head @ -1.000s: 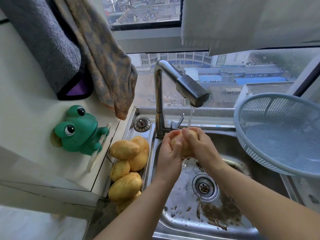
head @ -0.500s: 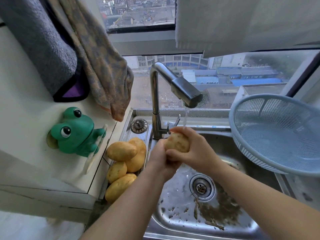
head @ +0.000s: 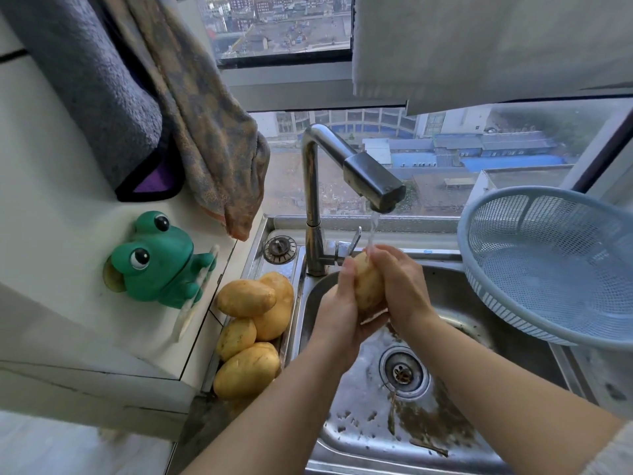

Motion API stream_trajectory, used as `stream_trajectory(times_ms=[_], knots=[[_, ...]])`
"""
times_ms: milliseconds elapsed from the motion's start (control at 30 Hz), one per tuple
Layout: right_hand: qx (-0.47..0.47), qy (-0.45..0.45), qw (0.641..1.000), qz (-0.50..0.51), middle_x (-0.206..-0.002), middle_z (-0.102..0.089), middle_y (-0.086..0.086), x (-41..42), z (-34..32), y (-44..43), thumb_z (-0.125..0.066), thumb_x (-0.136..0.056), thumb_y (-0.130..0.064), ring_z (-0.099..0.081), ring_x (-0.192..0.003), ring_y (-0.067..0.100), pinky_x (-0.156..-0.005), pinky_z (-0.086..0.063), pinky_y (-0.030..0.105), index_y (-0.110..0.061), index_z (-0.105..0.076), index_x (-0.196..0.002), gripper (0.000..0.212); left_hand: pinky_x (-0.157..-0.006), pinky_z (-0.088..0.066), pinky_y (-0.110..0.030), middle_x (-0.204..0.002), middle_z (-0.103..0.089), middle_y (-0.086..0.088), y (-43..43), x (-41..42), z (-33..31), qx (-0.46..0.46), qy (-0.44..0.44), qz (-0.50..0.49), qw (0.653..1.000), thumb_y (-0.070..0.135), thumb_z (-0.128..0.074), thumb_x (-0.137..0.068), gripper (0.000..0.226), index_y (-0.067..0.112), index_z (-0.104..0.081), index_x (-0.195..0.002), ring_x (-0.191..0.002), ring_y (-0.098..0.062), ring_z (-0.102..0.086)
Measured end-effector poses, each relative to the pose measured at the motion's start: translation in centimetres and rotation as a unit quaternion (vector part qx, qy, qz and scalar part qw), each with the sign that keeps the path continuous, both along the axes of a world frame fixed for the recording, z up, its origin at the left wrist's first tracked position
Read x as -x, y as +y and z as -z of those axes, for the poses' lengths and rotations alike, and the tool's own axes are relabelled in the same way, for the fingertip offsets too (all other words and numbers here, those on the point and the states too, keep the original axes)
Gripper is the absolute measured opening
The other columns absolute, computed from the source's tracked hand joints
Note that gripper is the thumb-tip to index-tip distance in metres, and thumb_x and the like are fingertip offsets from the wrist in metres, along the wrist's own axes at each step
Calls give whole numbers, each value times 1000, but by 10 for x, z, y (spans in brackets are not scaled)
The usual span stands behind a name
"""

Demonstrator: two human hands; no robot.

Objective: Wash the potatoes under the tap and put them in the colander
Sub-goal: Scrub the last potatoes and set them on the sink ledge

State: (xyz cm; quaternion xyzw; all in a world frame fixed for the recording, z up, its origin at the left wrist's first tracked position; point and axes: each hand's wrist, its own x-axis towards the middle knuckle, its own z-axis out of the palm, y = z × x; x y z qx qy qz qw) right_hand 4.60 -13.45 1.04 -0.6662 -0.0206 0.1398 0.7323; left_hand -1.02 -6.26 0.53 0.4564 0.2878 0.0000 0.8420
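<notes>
While water runs from the tap [head: 373, 181], one potato [head: 368, 286] is gripped between the left hand [head: 337, 313] and right hand [head: 400, 286] above the sink [head: 356, 399]; the washing step is judged in hand. Next, a carry rightward into the colander [head: 548, 262] is called for.

The tap [head: 311, 200] and sink [head: 359, 437] are shiny metal. At 3 o'clock, the colander [head: 548, 255] is matt plastic mesh.

One held potato [head: 368, 286], four piled potatoes [head: 245, 298], one colander [head: 548, 269], one tap [head: 373, 183], two towels [head: 102, 97]
</notes>
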Motion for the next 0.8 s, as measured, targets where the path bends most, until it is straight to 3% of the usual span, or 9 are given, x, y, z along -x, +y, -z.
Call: stream_trajectory(times_ms=[67, 133, 233, 367, 433, 500, 633, 733, 800], knots=[[-30, 72, 997, 27, -81, -69, 10, -1, -2, 1, -61, -86, -28, -66, -83, 27, -78, -56, 40, -19, -71, -73, 19, -72, -59, -35, -104, -72, -12, -2, 3, 2, -70, -17, 22, 997, 54, -63, -80, 52, 12, -63, -111, -92, -23, -72], [-42, 144, 988, 37, -82, -69, 14, -1, -6, 1, -56, -88, -25, -66, -81, 31, -76, -56, 44, -17, -72, -73, 24, -72, -59, -34, -114, -67, -13, 0, 6, 4, -97, -31, 46, 994, 56, -74, -73, 67, 13, -54, -121, -99, -25, -70], [-77, 212, 974, 33, -86, -68, 17, -4, -14, -1, -50, -91, -21, -65, -81, 32, -78, -57, 46, -16, -73, -74, 29, -69, -59, -32, -118, -62, -11, 3, 5, 4, -120, -54, 50, 990, 60, -70, -75, 65, 20, -47, -122, -99, -27, -69], [-44, 191, 981, -14, -106, -67, 15, -10, -19, -12, -52, -95, -27, -64, -96, 29, -92, -52, 49, -10, -69, -104, 26, -63, -58, -32, -112, -62, -14, 8, -5, 2, -172, -53, 43, 983, 58, -41, -93, 39, 26, -53, -111, -82, -26, -71], [19, 139, 987, -83, -113, -65, 10, -10, -16, -20, -60, -91, -37, -65, -102, 27, -89, -55, 44, -15, -60, -120, 36, -72, -59, -39, -111, -62, -15, 11, -14, 0, -191, -35, 35, 980, 51, -33, -101, 35, 26, -56, -106, -90, -29, -69], [74, 98, 985, -121, -116, -63, 10, -7, -13, -28, -69, -84, -35, -66, -103, 26, -87, -57, 43, -18, -53, -126, 48, -80, -58, -41, -113, -63, -16, 12, -24, -3, -188, -5, 47, 981, 44, -32, -103, 37, 20, -61, -108, -102, -30, -65], [-14, 126, 991, -43, -114, -65, 18, -7, -8, -41, -76, -74, -31, -68, -99, 31, -85, -57, 47, -11, -56, -119, 53, -93, -53, -44, -117, -63, -10, 2, -43, -11, -179, 57, 120, 975, 37, -37, -101, 36, 15, -60, -119, -107, -26, -61], [-66, 159, 985, 6, -116, -65, 23, -9, -4, -48, -73, -78, -31, -67, -103, 35, -85, -57, 48, -6, -58, -120, 51, -88, -53, -46, -112, -59, -8, -4, -58, -20, -212, 100, 163, 958, 35, -47, -98, 35, 14, -60, -123, -98, -25, -59], [-82, 192, 978, 30, -117, -65, 23, -9, -3, -52, -72, -78, -34, -65, -106, 38, -86, -56, 49, -5, -59, -120, 53, -91, -45, -56, -122, -55, -13, -4, -68, -22, -169, 153, 207, 951, 39, -48, -96, 30, 22, -63, -115, -108, -33, -56]])
